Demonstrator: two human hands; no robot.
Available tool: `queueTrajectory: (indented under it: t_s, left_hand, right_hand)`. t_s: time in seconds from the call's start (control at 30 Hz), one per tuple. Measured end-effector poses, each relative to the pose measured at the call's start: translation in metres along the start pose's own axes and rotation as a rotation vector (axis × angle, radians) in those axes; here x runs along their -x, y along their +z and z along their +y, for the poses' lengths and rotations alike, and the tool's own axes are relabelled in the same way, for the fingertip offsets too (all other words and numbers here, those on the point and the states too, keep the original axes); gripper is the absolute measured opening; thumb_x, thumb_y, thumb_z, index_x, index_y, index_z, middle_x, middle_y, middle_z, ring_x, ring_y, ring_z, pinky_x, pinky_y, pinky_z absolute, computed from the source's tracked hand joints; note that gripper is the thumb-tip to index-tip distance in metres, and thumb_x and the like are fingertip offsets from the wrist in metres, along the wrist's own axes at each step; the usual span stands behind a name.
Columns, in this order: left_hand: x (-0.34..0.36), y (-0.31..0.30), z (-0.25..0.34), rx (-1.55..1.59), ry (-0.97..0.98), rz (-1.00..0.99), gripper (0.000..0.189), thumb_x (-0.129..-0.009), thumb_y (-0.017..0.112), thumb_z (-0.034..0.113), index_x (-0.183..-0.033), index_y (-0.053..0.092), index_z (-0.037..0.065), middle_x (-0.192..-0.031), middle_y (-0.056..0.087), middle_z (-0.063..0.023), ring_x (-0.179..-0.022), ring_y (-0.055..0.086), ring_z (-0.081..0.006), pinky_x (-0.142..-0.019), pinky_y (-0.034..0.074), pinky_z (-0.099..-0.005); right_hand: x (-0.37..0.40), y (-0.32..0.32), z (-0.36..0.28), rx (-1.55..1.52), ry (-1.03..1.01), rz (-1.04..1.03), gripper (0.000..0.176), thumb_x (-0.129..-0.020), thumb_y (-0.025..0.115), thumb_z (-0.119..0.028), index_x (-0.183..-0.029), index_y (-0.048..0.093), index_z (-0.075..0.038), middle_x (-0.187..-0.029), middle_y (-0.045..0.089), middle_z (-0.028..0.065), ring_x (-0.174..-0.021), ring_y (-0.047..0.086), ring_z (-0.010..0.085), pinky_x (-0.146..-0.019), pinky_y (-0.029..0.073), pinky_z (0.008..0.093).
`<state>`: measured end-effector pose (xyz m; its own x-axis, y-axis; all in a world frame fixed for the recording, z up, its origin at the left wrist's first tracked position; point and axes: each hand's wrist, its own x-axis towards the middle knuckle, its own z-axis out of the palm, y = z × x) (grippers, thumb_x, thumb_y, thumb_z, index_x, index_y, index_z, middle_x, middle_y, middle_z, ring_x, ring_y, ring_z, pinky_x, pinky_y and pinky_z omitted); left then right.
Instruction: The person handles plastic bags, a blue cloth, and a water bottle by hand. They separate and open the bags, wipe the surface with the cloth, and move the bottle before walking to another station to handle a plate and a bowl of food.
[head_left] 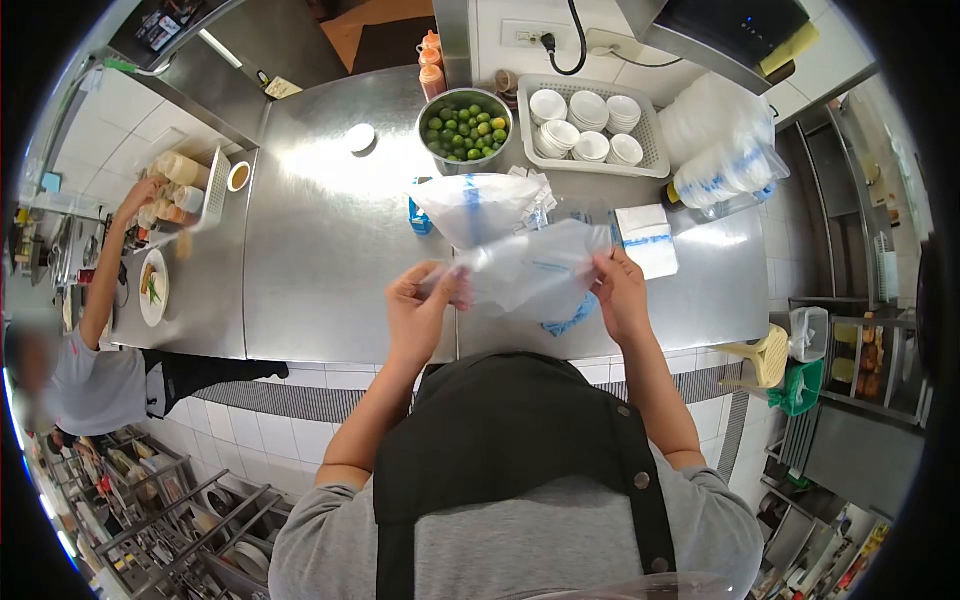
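Centre of frame: left hand (425, 300) and right hand (622, 290) each pinch an edge of a clear thin plastic bag (535, 270), stretched between them above the steel desk (320, 230) | upper centre: metal bowl of green limes (465, 127)

Both hands, left (425, 300) and right (618, 290), pinching a clear plastic bag (530, 268) over the steel counter (320, 230), bowl of limes (464, 128) behind it.

You have only one view, from the camera on your head. It looks forward and steeply down through a wide fisheye lens, close above your left hand (425, 300) and right hand (620, 290), with the steel worktop (330, 230) just beyond them.
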<state>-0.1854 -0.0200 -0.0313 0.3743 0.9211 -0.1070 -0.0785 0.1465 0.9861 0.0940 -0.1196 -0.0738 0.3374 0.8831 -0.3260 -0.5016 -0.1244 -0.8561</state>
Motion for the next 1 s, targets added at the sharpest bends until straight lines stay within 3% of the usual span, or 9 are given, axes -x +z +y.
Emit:
queueTrajectory:
  t_s: [0.1,0.2,0.3,0.4,0.5,0.63,0.77,0.87,1.0]
  left_hand:
    - [-0.003,0.008,0.026,-0.049,-0.027,0.051,0.013,-0.093,0.069,0.009,-0.092,0.071,-0.004,-0.069,0.068,-0.0065,-0.059,0.063,-0.0100,-0.055,0.052,-0.0238]
    - [-0.006,0.015,0.039,-0.231,-0.092,-0.018,0.014,-0.092,0.070,0.010,-0.091,0.071,-0.004,-0.067,0.067,-0.0061,-0.056,0.062,-0.0085,-0.052,0.051,-0.0233]
    - [-0.010,0.024,0.040,-0.311,-0.096,-0.115,0.015,-0.091,0.071,0.010,-0.090,0.071,-0.005,-0.067,0.067,-0.0055,-0.056,0.062,-0.0077,-0.051,0.051,-0.0232]
    - [-0.013,0.030,0.041,-0.331,-0.077,-0.169,0.014,-0.090,0.072,0.009,-0.091,0.071,-0.004,-0.066,0.066,-0.0048,-0.055,0.062,-0.0080,-0.051,0.051,-0.0237]
    - [-0.015,0.025,0.042,-0.429,0.025,-0.159,0.018,-0.085,0.076,0.008,-0.099,0.071,-0.001,-0.067,0.065,-0.0050,-0.059,0.063,-0.0121,-0.055,0.052,-0.0266]
    - [-0.014,0.024,0.064,-0.699,0.558,0.034,0.034,-0.076,0.083,0.011,-0.107,0.070,0.007,-0.090,0.067,-0.0073,-0.086,0.065,-0.0230,-0.068,0.052,-0.0333]
    - [-0.009,0.019,0.084,-0.979,0.956,-0.103,0.028,-0.073,0.085,0.015,-0.097,0.071,0.011,-0.112,0.064,-0.0070,-0.110,0.058,-0.0274,-0.077,0.049,-0.0360]
    - [-0.016,0.012,0.075,-0.879,0.978,-0.200,0.019,-0.075,0.082,0.013,-0.085,0.067,0.008,-0.102,0.065,-0.0061,-0.104,0.060,-0.0275,-0.076,0.048,-0.0346]
    - [-0.018,0.010,0.060,-0.171,0.586,-0.460,0.026,-0.091,0.071,0.021,-0.075,0.059,0.005,-0.079,0.059,-0.0019,-0.077,0.057,-0.0152,-0.064,0.043,-0.0275]
  right_hand:
    - [0.014,0.001,-0.014,0.928,-0.036,-0.097,0.036,-0.089,0.074,-0.019,-0.118,0.061,-0.004,-0.117,0.063,0.0115,-0.108,0.061,0.0209,-0.095,0.049,0.0380]
    - [0.025,0.033,-0.034,0.891,-0.468,0.017,0.062,-0.078,0.082,-0.021,-0.133,0.056,-0.008,-0.134,0.055,0.0138,-0.119,0.056,0.0279,-0.097,0.047,0.0402]
    - [0.032,0.073,-0.074,0.968,-0.847,-0.118,0.065,-0.074,0.083,-0.018,-0.134,0.058,-0.011,-0.139,0.052,0.0108,-0.123,0.053,0.0316,-0.102,0.043,0.0426]
    - [0.030,0.099,-0.087,1.288,-1.004,-0.294,0.046,-0.075,0.081,-0.016,-0.118,0.067,-0.011,-0.136,0.056,0.0083,-0.122,0.053,0.0333,-0.106,0.038,0.0450]
    - [0.010,0.103,-0.076,1.276,-1.098,-0.324,0.022,-0.079,0.076,-0.013,-0.099,0.069,-0.008,-0.126,0.061,0.0065,-0.119,0.055,0.0307,-0.104,0.037,0.0451]
    - [0.004,0.106,-0.079,1.211,-0.969,-0.399,0.009,-0.084,0.071,-0.010,-0.091,0.066,-0.007,-0.116,0.064,0.0049,-0.113,0.056,0.0285,-0.098,0.040,0.0442]
    - [0.007,0.114,-0.084,1.248,-0.905,-0.478,0.007,-0.087,0.068,-0.008,-0.092,0.065,-0.006,-0.113,0.065,0.0055,-0.110,0.056,0.0294,-0.097,0.039,0.0435]
    - [0.008,0.120,-0.088,1.220,-0.882,-0.521,0.008,-0.089,0.067,-0.011,-0.091,0.065,-0.004,-0.107,0.065,0.0061,-0.106,0.058,0.0283,-0.095,0.041,0.0422]
    - [0.006,0.111,-0.096,1.026,-0.551,-0.726,0.011,-0.092,0.065,-0.011,-0.089,0.065,-0.001,-0.102,0.064,0.0093,-0.097,0.061,0.0255,-0.087,0.047,0.0379]
